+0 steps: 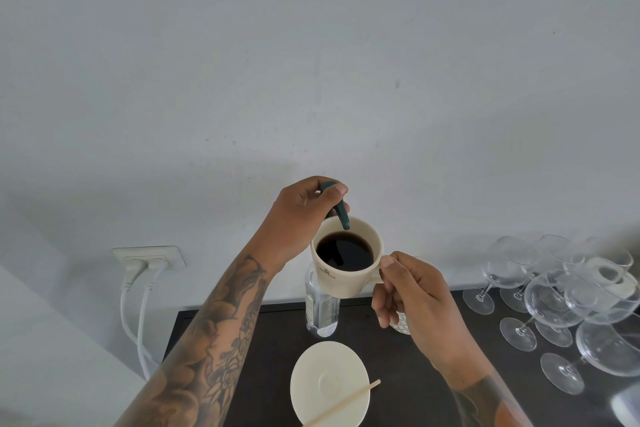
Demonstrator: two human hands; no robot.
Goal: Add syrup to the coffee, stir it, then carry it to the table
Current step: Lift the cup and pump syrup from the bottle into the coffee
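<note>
My right hand point(414, 291) holds a cream coffee cup point(346, 276) by its handle, lifted above the dark counter point(263, 350). Black coffee point(344, 251) fills the cup. My left hand point(304, 215) pinches a dark teal stirrer point(341, 210) whose lower end points down over the cup's far rim, just above the coffee. A clear glass bottle point(322, 312) stands on the counter directly behind and below the cup, partly hidden by it. An empty cream saucer point(329, 385) lies on the counter beneath, with a thin wooden stick point(349, 400) resting across its right edge.
Several upturned wine glasses point(561, 298) crowd the counter's right side. A small patterned cup point(401, 324) peeks out behind my right hand. A wall socket point(149, 258) with two white plugs and cords sits at left. A plain grey wall rises behind.
</note>
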